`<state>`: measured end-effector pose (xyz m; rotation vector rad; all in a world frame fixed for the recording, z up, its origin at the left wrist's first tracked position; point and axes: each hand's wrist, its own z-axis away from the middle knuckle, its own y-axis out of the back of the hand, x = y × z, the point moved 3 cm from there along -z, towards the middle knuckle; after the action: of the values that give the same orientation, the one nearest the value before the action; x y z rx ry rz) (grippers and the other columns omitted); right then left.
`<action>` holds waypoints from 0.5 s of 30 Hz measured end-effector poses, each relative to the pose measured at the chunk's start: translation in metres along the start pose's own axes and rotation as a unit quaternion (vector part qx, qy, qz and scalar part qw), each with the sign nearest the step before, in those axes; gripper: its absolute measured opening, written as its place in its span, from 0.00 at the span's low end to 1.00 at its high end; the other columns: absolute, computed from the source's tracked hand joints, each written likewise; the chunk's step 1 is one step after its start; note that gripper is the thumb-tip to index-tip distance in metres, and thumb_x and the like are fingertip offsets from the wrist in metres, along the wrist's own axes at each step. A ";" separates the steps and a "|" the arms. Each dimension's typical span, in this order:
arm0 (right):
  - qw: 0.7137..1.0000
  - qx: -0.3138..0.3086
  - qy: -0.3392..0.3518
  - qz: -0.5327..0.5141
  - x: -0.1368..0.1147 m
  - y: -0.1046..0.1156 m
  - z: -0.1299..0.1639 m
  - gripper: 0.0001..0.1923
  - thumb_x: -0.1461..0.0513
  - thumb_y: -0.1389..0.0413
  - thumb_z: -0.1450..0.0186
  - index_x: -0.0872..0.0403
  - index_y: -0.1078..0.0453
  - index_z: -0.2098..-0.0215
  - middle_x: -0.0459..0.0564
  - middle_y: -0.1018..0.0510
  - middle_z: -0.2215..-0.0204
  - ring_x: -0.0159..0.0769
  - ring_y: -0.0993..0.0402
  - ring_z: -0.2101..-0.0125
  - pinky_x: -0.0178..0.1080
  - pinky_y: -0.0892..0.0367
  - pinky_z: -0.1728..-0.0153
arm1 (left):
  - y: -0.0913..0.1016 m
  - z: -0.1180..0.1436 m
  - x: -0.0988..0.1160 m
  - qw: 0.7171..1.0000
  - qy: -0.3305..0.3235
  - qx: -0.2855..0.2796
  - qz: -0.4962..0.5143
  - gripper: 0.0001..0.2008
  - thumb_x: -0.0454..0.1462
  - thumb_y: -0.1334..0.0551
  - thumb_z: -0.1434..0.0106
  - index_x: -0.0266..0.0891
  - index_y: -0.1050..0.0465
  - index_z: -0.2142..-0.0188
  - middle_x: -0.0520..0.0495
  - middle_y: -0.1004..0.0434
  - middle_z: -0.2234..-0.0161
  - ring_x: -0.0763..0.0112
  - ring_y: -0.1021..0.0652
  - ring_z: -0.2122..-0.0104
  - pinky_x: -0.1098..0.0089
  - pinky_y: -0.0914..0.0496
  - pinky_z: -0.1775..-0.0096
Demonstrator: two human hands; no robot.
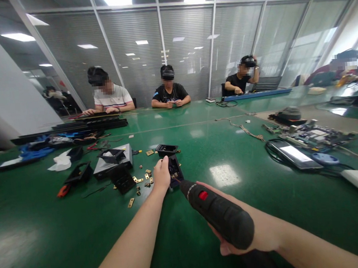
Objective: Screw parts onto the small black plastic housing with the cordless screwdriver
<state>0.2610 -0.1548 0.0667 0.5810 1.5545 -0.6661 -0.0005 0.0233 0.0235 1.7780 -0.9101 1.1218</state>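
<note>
The left hand (161, 174) grips the near-left side of an open black plastic housing (175, 165), which lies just right of its fingers; the right hand (227, 246) grasps a cordless drill-driver (218, 213), bit (177, 180) directed into the housing.

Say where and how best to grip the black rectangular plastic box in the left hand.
Probably grip the box by its left wall, from the left: that raised side offers an edge to pinch, while the black, rounded plastic drill points in from the near right.
</note>
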 end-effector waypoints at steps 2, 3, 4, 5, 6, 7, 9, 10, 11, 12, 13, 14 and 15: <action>1.000 -0.006 -0.015 -0.011 -0.002 -0.002 -0.001 0.82 0.62 0.15 0.46 0.43 0.65 0.12 0.48 0.19 0.58 0.35 0.24 0.69 0.39 0.24 0.64 | 0.000 0.000 0.001 1.000 0.001 0.001 0.001 0.27 0.63 0.46 0.31 0.46 0.34 0.72 0.47 0.26 0.72 0.56 0.24 0.60 0.60 0.30 0.51; 1.000 -0.010 -0.023 -0.018 -0.004 -0.003 -0.001 0.84 0.62 0.14 0.47 0.43 0.67 0.12 0.48 0.19 0.58 0.34 0.25 0.69 0.39 0.25 0.63 | 0.000 0.000 0.001 1.000 0.002 0.000 0.001 0.28 0.65 0.46 0.31 0.46 0.33 0.72 0.47 0.26 0.72 0.55 0.24 0.60 0.59 0.30 0.52; 0.999 -0.010 -0.028 -0.024 -0.005 -0.004 -0.001 0.85 0.63 0.14 0.48 0.43 0.68 0.12 0.48 0.19 0.57 0.34 0.25 0.69 0.39 0.25 0.63 | 0.000 0.000 0.002 1.000 0.003 0.000 0.000 0.29 0.66 0.47 0.32 0.46 0.33 0.72 0.46 0.25 0.72 0.55 0.24 0.60 0.59 0.30 0.53; 0.999 -0.011 -0.033 -0.027 -0.007 -0.005 -0.002 0.85 0.63 0.14 0.48 0.43 0.68 0.12 0.49 0.19 0.55 0.34 0.25 0.69 0.40 0.25 0.63 | 0.001 0.001 0.003 1.000 0.003 -0.001 -0.001 0.30 0.67 0.47 0.32 0.46 0.32 0.72 0.46 0.25 0.71 0.55 0.24 0.61 0.59 0.29 0.53; 0.999 -0.011 -0.038 -0.028 -0.008 -0.005 -0.002 0.85 0.63 0.14 0.48 0.43 0.68 0.12 0.50 0.19 0.54 0.34 0.25 0.68 0.41 0.25 0.62 | 0.001 0.001 0.004 1.000 0.003 -0.002 -0.002 0.31 0.67 0.47 0.32 0.46 0.32 0.72 0.46 0.25 0.71 0.55 0.24 0.61 0.59 0.29 0.54; 0.999 -0.010 -0.040 -0.023 -0.008 -0.004 -0.002 0.84 0.63 0.15 0.48 0.44 0.67 0.12 0.50 0.19 0.54 0.35 0.25 0.68 0.42 0.24 0.61 | 0.001 0.001 0.005 1.000 0.002 -0.002 -0.001 0.31 0.68 0.47 0.32 0.46 0.31 0.72 0.46 0.25 0.71 0.55 0.23 0.61 0.60 0.29 0.55; 0.999 -0.003 -0.035 -0.001 -0.006 -0.002 -0.003 0.82 0.62 0.15 0.46 0.46 0.66 0.11 0.50 0.19 0.55 0.36 0.25 0.66 0.44 0.23 0.57 | 0.001 0.002 0.006 1.000 0.002 -0.001 0.004 0.31 0.68 0.46 0.32 0.45 0.31 0.72 0.45 0.24 0.71 0.55 0.23 0.61 0.60 0.28 0.56; 0.999 0.000 -0.030 0.016 -0.004 0.000 -0.003 0.82 0.62 0.15 0.46 0.47 0.66 0.11 0.51 0.19 0.55 0.38 0.23 0.65 0.45 0.22 0.55 | 0.001 0.002 0.006 1.000 0.003 0.000 0.005 0.31 0.68 0.46 0.32 0.45 0.31 0.72 0.46 0.24 0.71 0.55 0.23 0.61 0.60 0.28 0.56; 1.000 0.003 -0.012 0.022 -0.002 0.001 -0.003 0.85 0.61 0.14 0.48 0.48 0.66 0.11 0.52 0.18 0.54 0.41 0.22 0.63 0.46 0.22 0.54 | 0.001 0.002 0.006 1.000 0.004 0.001 0.006 0.31 0.68 0.46 0.31 0.45 0.31 0.71 0.46 0.24 0.71 0.55 0.23 0.61 0.60 0.28 0.55; 1.000 0.000 -0.003 0.022 0.001 0.003 -0.004 0.86 0.60 0.14 0.50 0.47 0.66 0.11 0.54 0.18 0.51 0.45 0.19 0.59 0.48 0.21 0.52 | 0.001 0.002 0.005 1.000 0.004 0.002 0.005 0.31 0.67 0.46 0.31 0.45 0.31 0.71 0.46 0.24 0.71 0.55 0.22 0.61 0.60 0.28 0.55; 1.000 -0.001 -0.005 0.024 0.004 0.004 -0.004 0.85 0.60 0.14 0.50 0.45 0.65 0.11 0.57 0.18 0.46 0.49 0.18 0.55 0.50 0.21 0.49 | 0.001 0.001 0.004 1.000 0.004 0.003 0.004 0.31 0.67 0.46 0.30 0.45 0.31 0.71 0.46 0.23 0.71 0.55 0.22 0.61 0.60 0.28 0.55; 1.000 0.001 -0.002 0.027 0.006 0.005 -0.004 0.85 0.60 0.14 0.50 0.45 0.65 0.11 0.60 0.19 0.43 0.51 0.17 0.52 0.52 0.21 0.48 | 0.001 0.001 0.004 1.000 0.003 0.002 0.004 0.30 0.66 0.45 0.30 0.45 0.31 0.71 0.45 0.23 0.70 0.55 0.22 0.61 0.60 0.28 0.55; 1.000 0.002 0.000 0.028 0.006 0.005 -0.005 0.85 0.60 0.14 0.49 0.44 0.65 0.11 0.63 0.21 0.38 0.54 0.17 0.49 0.54 0.21 0.46 | 0.001 0.001 0.004 1.000 0.001 0.002 0.005 0.30 0.65 0.45 0.30 0.45 0.30 0.71 0.45 0.23 0.70 0.55 0.22 0.61 0.60 0.28 0.54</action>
<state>0.2605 -0.1482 0.0611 0.6255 1.5322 -0.6267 0.0005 0.0213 0.0269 1.7769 -0.9180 1.1322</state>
